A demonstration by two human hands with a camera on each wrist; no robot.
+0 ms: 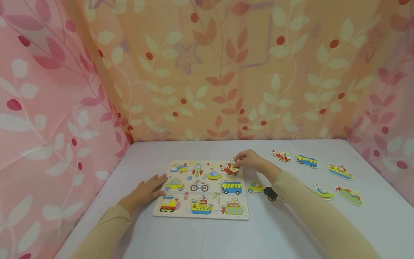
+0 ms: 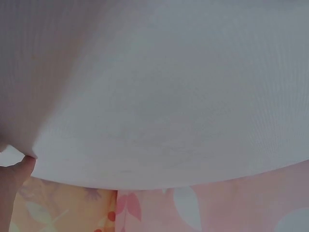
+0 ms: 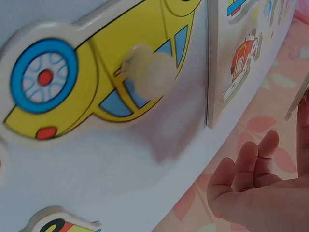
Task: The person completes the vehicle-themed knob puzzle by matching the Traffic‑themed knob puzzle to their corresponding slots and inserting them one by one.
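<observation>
My right hand (image 1: 250,159) pinches a small colourful wooden puzzle piece (image 1: 231,162) over the upper right corner of the puzzle board (image 1: 200,194), above the printed helicopter. In the right wrist view, only a thin edge of that piece (image 3: 295,104) shows by the right hand (image 3: 256,193); its picture cannot be made out. On the table, my left hand (image 1: 148,189) lies with extended fingers against the board's left edge. Only part of the left hand (image 2: 17,181) appears in the left wrist view. The board bears pictures of several vehicles.
Right of the board lie a yellow car piece (image 1: 254,186) with a knob and a dark piece (image 1: 271,194) partly behind my sleeve. Farther right are helicopter (image 1: 282,156), bus (image 1: 306,161), ship (image 1: 341,171), flying saucer (image 1: 324,192) and submarine (image 1: 350,195) pieces. Patterned curtains surround the table.
</observation>
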